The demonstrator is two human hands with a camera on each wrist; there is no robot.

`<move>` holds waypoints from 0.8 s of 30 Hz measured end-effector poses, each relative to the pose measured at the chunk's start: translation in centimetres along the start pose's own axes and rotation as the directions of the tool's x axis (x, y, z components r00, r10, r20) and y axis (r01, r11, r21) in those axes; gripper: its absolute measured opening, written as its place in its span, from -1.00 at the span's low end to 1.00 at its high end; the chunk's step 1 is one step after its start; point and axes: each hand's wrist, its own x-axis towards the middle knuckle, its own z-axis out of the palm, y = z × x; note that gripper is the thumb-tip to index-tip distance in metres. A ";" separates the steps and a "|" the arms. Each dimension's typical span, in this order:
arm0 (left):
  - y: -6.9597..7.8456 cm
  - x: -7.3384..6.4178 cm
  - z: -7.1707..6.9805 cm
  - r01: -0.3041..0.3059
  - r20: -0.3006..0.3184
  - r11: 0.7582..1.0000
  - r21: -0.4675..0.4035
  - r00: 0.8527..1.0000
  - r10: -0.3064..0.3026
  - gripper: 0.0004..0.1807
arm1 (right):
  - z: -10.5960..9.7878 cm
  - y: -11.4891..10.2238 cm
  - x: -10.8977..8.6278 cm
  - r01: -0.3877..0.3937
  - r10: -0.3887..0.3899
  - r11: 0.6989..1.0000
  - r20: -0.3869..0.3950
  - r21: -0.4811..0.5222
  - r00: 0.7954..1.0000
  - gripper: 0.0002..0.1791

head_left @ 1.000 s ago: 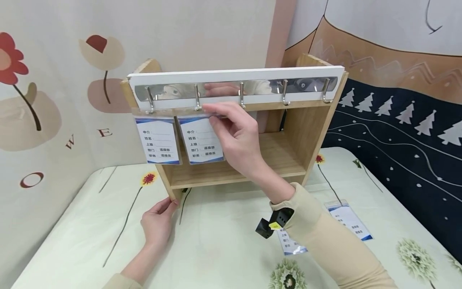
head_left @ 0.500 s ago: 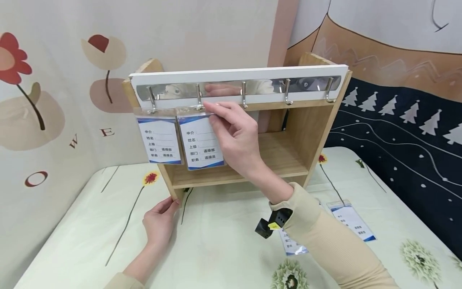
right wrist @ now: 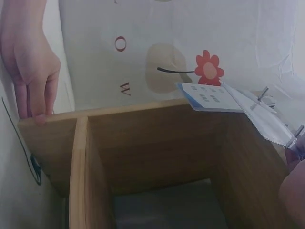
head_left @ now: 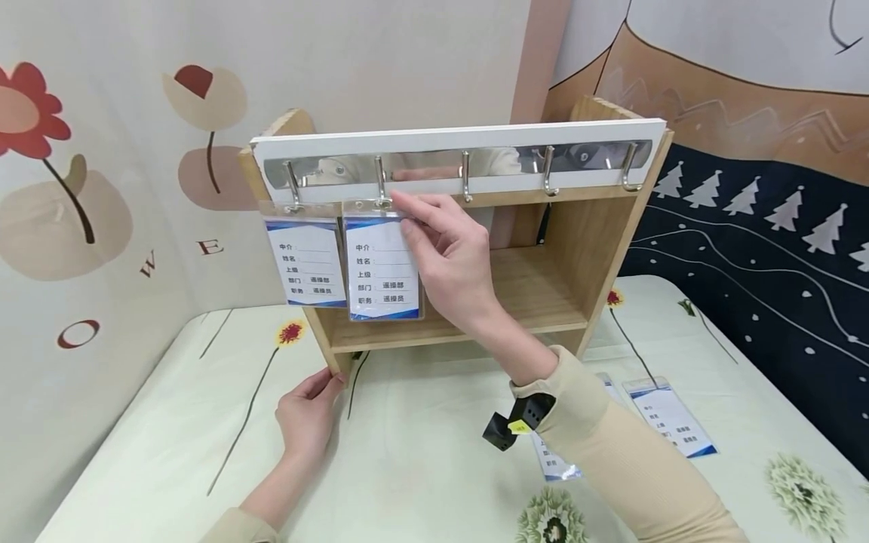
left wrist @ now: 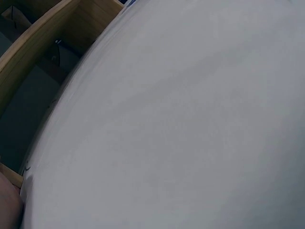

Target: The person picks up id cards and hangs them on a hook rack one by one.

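Observation:
My right hand pinches the upper right edge of a clear-sleeved name badge between thumb and fingers. The badge's slotted top overlaps the tip of the second hook from the left. Beside it, another name badge hangs from the leftmost hook. Low on the left, my left hand grips the bottom of the side panel of a wooden shelf. The right wrist view shows the same left hand with fingers over the panel's edge. Both badges are seen edge-on there.
A white board with a metal hook strip runs across the shelf's top front; its other hooks carry no badges. More badges lie on the flowered cloth, one badge at right and another badge partly under my right sleeve. Printed curtains stand behind.
The pinched badge's lower edge has dropped a little and it now hangs straighter at the second hook. Both hands keep their holds. The head view has shifted slightly.

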 end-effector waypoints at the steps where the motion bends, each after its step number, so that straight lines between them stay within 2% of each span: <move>1: 0.0 0.0 0.0 -0.004 -0.001 1.000 -0.001 1.000 0.004 -0.65 | 0.0 0.0 0.0 -0.005 0.005 1.000 0.000 -0.006 1.000 -0.67; 9: 0.1 -0.1 0.0 -0.020 0.000 1.000 -0.022 1.000 0.020 -0.66 | 0.3 0.6 -0.5 0.035 -0.037 0.998 -0.029 -0.058 0.999 -0.64; 13: 0.0 -0.1 0.0 -0.016 0.000 1.000 -0.016 1.000 0.016 -0.65 | 0.2 1.3 -1.4 0.049 -0.049 0.999 -0.060 0.009 0.997 -0.63; 18: 0.0 0.0 0.1 -0.011 0.000 1.000 -0.018 1.000 0.011 -0.65 | -0.1 2.0 -2.4 0.082 -0.076 0.992 -0.057 0.097 0.995 -0.64; 24: -0.2 0.0 0.0 -0.014 -0.009 1.000 -0.009 1.000 0.014 -0.65 | -0.9 2.3 -3.3 0.059 -0.055 0.994 -0.042 0.090 0.998 -0.64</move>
